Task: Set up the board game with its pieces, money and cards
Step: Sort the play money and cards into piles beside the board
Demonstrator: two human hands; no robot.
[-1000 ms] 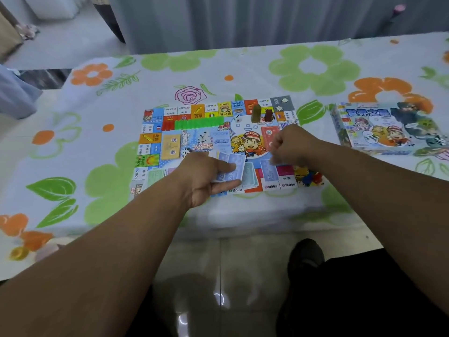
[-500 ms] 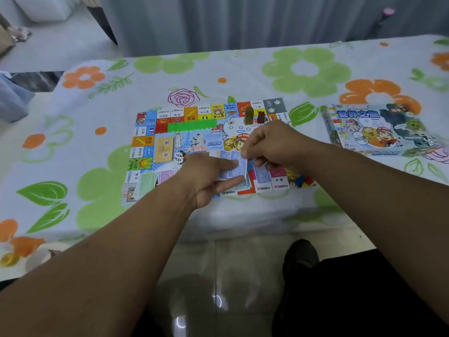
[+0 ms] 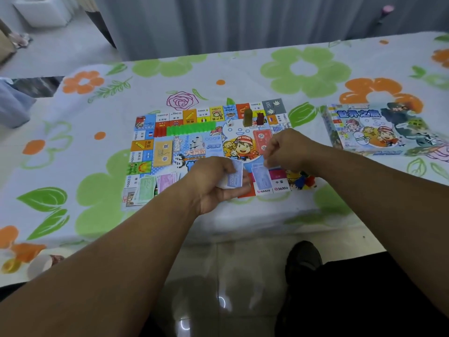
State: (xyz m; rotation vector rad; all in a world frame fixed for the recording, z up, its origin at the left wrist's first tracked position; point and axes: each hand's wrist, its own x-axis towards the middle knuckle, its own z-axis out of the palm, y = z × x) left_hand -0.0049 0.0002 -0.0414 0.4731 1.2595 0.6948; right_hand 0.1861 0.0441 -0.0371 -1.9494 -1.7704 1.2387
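We were sorting money: our left hand (image 3: 213, 184) gripped the blue notes (image 3: 234, 177) above the board (image 3: 155, 132). Our right hand (image 3: 289, 152) was curled, but we couldn't tell whether it held anything. Next, one note needed laying flat.

A flowered tablecloth (image 3: 243, 69) lies under the left hand (image 3: 213, 183). Beyond the right hand (image 3: 289, 150) hangs a grey curtain (image 3: 243, 23); nearer, a black shoe (image 3: 303, 259).

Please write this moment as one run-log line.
left hand: holds blue cards | right hand: curled over board, grasp unclear | box: right of board
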